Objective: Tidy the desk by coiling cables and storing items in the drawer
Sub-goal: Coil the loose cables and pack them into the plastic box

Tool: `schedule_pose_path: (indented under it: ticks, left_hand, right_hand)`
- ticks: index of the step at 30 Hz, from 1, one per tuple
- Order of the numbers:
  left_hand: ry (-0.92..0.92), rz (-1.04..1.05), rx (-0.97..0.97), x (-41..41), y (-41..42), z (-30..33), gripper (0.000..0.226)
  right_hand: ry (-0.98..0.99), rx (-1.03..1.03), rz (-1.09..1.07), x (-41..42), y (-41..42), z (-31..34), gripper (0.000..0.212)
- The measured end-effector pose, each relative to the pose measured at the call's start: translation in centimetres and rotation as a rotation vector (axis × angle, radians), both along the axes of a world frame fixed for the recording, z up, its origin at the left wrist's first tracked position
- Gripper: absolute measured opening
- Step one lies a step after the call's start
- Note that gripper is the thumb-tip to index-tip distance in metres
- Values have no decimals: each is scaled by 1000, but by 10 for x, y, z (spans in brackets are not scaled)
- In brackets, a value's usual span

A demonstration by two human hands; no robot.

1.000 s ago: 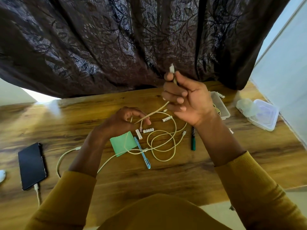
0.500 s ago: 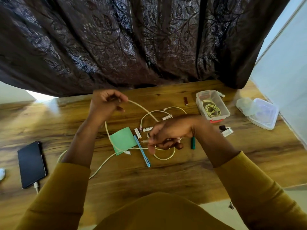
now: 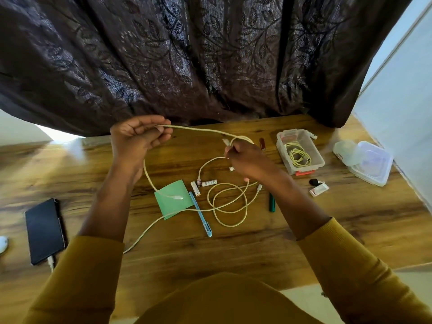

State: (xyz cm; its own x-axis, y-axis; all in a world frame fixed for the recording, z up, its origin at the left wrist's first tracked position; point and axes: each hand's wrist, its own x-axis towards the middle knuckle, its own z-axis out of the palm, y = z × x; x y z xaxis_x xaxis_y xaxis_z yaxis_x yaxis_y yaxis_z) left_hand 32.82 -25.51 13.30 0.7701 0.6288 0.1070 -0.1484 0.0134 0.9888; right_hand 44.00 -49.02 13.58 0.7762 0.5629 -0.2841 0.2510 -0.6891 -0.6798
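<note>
I see my left hand (image 3: 138, 134) raised above the far edge of the wooden desk (image 3: 233, 253), fingers curled round a cream braided cable (image 3: 198, 130) that runs across to my right hand (image 3: 247, 160), which pinches a small loop of it near its plug end. From the left hand the cable drops so that its other plug lies on a green square paper note (image 3: 174, 199). A second cream cable (image 3: 229, 204) lies in loose loops beside a light blue pen (image 3: 201, 215). A clear plastic box (image 3: 300, 152) at the right holds a coiled yellow cable (image 3: 300, 155). A black phone (image 3: 44, 230) lies at the left.
</note>
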Motion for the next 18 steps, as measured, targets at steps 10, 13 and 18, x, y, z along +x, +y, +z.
schedule_pose_path:
  ticks: [10,13,18]
  left_hand:
    - [209,-200,-4,-4,-27,-19,28]
    - [266,-293,19,-3,-40,-23,26]
    - [321,-366,103,3,-53,-24,19]
  right_hand:
    - [233,671,-175,3,1,23,18]
    - [361,902,-142,2,2,33,22]
    - [844,1125,189,2,-2,45,30]
